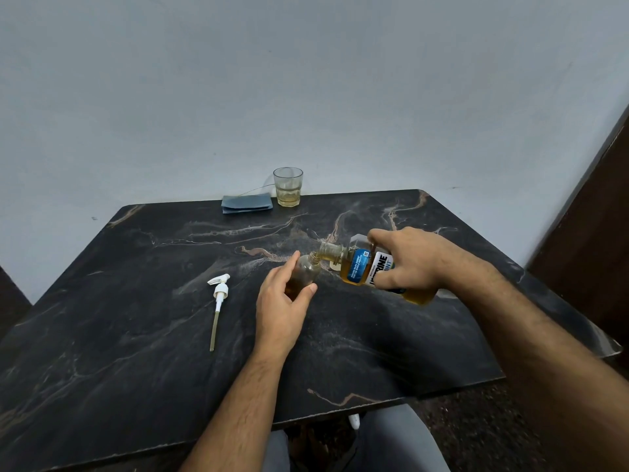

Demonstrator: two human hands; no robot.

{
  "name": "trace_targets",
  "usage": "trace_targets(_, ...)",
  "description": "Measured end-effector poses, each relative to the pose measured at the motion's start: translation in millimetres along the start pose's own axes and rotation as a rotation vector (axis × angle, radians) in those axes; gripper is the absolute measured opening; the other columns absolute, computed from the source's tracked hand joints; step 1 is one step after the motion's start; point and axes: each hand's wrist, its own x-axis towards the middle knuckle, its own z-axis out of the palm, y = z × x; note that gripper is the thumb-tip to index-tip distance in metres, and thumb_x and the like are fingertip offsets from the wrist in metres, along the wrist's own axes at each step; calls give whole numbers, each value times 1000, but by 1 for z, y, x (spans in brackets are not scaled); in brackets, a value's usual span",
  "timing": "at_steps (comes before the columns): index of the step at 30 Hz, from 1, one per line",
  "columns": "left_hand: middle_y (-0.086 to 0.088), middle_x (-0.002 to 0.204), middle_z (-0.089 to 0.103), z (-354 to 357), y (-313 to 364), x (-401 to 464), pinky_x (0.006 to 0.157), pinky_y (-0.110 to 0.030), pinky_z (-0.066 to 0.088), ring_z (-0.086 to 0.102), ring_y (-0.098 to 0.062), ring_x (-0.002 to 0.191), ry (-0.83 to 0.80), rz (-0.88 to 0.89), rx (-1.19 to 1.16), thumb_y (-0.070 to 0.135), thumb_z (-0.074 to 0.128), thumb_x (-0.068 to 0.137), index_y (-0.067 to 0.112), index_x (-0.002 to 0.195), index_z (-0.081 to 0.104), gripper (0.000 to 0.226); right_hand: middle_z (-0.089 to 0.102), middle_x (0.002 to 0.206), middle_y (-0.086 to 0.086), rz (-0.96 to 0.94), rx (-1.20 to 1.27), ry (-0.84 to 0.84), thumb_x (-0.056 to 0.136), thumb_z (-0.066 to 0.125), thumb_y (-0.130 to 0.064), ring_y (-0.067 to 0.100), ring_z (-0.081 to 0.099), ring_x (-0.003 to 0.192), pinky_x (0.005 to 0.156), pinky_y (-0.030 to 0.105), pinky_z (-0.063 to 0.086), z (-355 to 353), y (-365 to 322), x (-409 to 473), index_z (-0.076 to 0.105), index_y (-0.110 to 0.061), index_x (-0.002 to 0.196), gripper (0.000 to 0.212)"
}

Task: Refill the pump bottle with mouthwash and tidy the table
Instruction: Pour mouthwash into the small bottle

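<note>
The left hand (284, 294) curls loosely round the small clear pump bottle (304, 275), thumb on one side and fingers on the other, steadying it where it stands on the dark marble table (136, 335). The right hand (413, 258) grips the mouthwash bottle (366, 267) firmly about its labelled body and holds it tipped, its long axis near level, the open neck pointing left and down onto the pump bottle's mouth. Amber liquid shows in both, though whether a stream is running is hard to make out. The white pump head (219, 294) lies apart to the left, tube toward the person. A glass (288, 186) and a folded blue cloth (246, 203) sit at the far edge.
</note>
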Motion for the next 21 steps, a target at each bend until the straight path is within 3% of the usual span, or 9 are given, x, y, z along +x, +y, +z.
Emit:
trace_targets(7,16,117,54,0,-1,0,98,-20,37,52,-5,115,6,11,-5,18,73,86,35,143,47,65,60,86,-8,6,1,-9,81,67,-45,11,62,73,58,24,46,-1,-1,0,44,-26,117,46)
trace_targets(21,18,117,53,0,-1,1,101,-23,38,51,-4,115,16,15,-9,17,74,85,34,143,47,66,64,92,-5,-6,3,-32,83,67,-45,14,65,78,70,31,58,-5,-2,2,45,-25,119,47)
